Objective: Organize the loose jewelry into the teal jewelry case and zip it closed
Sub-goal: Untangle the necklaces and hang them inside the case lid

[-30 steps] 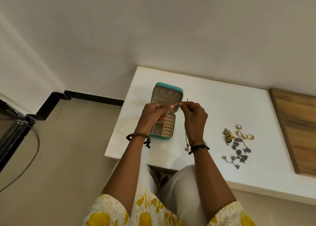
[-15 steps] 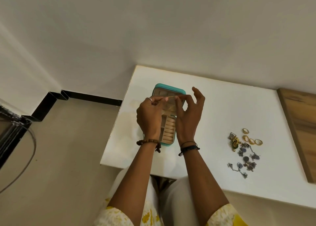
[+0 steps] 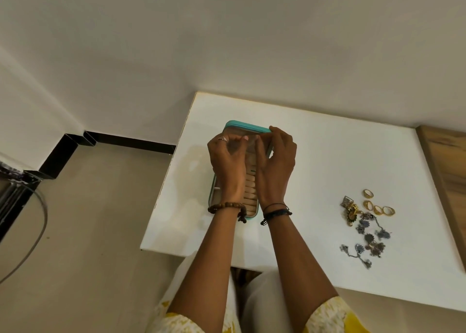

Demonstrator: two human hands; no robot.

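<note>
The teal jewelry case (image 3: 245, 126) lies open on the white table (image 3: 327, 161), lid raised at the far end and beige ring rolls (image 3: 250, 194) in the base. Both hands hover over it, fingertips pinched together at the lid's inner face. My left hand (image 3: 228, 166) and my right hand (image 3: 276, 166) hold a thin chain (image 3: 251, 138) stretched between them; it is barely visible. Loose jewelry lies to the right: several gold rings (image 3: 378, 208), a gold ornament (image 3: 351, 211) and silver flower pieces (image 3: 370, 242).
A wooden surface (image 3: 448, 176) borders the table on the right. The wall runs along the table's far edge. The floor lies to the left, with a grey cable (image 3: 40, 231) and a black skirting (image 3: 126, 142). My knees sit under the near edge.
Both hands moved forward from above the case's base up to the lid, carrying the chain. Its dangling end below my right wrist is no longer seen.
</note>
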